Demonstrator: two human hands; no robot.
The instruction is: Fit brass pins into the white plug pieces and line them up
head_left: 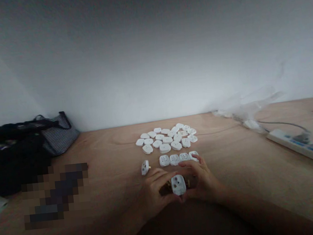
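Both my hands are low in the view, close together over the wooden table. My left hand (154, 191) and my right hand (202, 179) hold a white plastic socket faceplate (178, 185), with a dark, brass-flecked part (166, 188) partly hidden behind the fingers. Just above them, a row of several white faceplates (174, 159) lies flat, and my right fingers overlap its far end. A lone white plug piece (145, 167) with a small brass pin lies left of that row. Farther off is a heap of several loose white faceplates (164, 137).
A white power strip (295, 148) with a cable and a clear plastic bag (248, 110) lie at the right of the wooden table (232, 154). Black and striped bags (60, 136) stand at the left by the wall. A pixelated patch (55, 193) covers something.
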